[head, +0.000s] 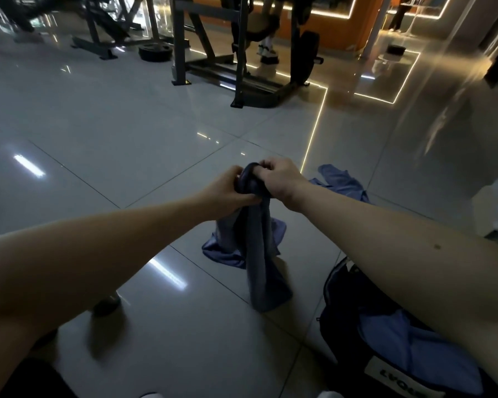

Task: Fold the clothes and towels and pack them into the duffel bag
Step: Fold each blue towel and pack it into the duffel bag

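Glossy gym floor, left hand and right hand both gripping the bunched top of a dark cloth hanging unfolded at centre; one blue piece already lies in the open bag, near right, while a shirt beyond awaits folding.

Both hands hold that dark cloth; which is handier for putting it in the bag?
Probably the right hand: the open black duffel bag lies just under that forearm, farther from the left hand. Both hold the dark blue-grey cloth.
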### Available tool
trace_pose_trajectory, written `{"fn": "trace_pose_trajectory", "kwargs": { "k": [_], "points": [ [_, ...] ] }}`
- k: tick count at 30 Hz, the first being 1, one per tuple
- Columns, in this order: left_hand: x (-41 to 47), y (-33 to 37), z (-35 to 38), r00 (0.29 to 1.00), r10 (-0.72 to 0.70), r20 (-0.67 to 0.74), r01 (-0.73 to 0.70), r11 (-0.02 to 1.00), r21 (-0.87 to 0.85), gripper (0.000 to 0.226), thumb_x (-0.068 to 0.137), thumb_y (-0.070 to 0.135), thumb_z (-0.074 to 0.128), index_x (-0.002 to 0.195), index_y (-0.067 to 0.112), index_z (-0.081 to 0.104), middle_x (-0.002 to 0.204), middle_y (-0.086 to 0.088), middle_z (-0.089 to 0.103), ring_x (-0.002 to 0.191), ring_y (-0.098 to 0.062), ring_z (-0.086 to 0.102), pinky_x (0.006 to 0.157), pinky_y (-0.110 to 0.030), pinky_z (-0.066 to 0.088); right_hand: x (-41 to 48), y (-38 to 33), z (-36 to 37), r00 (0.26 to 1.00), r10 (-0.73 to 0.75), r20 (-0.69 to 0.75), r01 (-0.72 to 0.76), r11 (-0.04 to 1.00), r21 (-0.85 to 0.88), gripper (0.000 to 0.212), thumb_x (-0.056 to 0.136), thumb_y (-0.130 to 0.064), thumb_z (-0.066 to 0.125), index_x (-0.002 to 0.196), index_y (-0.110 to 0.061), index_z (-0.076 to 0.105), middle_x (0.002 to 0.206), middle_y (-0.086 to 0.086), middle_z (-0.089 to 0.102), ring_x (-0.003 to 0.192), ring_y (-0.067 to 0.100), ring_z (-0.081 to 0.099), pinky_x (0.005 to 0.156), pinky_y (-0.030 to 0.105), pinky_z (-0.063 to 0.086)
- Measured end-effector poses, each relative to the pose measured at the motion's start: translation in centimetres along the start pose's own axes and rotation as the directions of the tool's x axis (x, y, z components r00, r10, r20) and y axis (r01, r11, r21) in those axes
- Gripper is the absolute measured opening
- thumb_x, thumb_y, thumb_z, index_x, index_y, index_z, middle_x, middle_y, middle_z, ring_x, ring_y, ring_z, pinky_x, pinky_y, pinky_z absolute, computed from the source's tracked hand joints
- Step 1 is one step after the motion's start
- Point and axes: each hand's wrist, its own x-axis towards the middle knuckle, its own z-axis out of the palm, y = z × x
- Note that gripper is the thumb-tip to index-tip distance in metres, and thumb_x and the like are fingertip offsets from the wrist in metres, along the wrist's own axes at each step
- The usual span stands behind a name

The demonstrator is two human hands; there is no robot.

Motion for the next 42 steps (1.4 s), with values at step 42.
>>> {"fn": "trace_pose_trajectory", "kwargs": {
  "k": [42],
  "points": [
    [-0.9,-1.7,2.1,0.982,-0.119,0.145,0.062,0.935,0.349,0.067,0.083,0.026,0.08,0.14,0.01,0.049,0.123,-0.005,0.066,0.109,-0.017,0.061,0.091,-0.025,0.044,-3.3,5.4,-1.1,0.968,0.019,0.25,0.033,0.978,-0.204,0.024,0.091,-0.025,0.073,0.107,-0.009,0.066,0.097,0.01,0.07,0.088,0.02,0.067,0.07,0.025,0.054]
  ]
}}
